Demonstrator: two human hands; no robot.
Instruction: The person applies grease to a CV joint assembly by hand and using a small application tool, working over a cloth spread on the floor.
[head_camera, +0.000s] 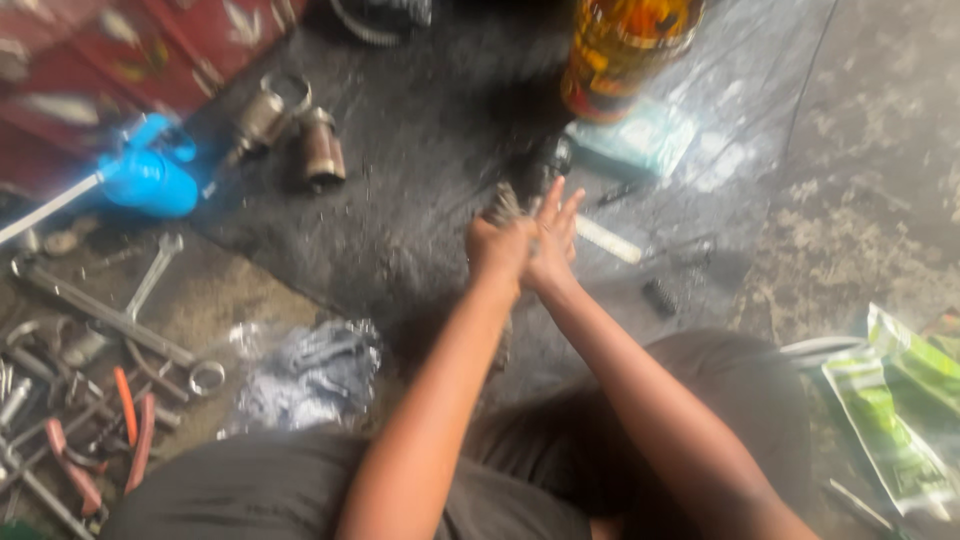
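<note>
The picture is blurred by motion. My left hand (497, 250) is closed in a fist around a small grey bristly or metal part (505, 203) that sticks out above the knuckles. Pressed against the fist from the right is my right hand (556, 232), fingers straight and slightly spread, holding nothing that I can see. Both hands hover over a black oily sheet (420, 150) on the floor, in front of my knees. What exactly the grey part is cannot be made out.
An amber bottle (620, 50) stands behind the hands beside a pale blue packet (635, 140). Two metal cylinders (295, 130) and a blue tool (150, 180) lie at back left. Wrenches and pliers (110, 380) lie left, a crumpled plastic bag (310, 375) near my knee, green packets (900, 400) right.
</note>
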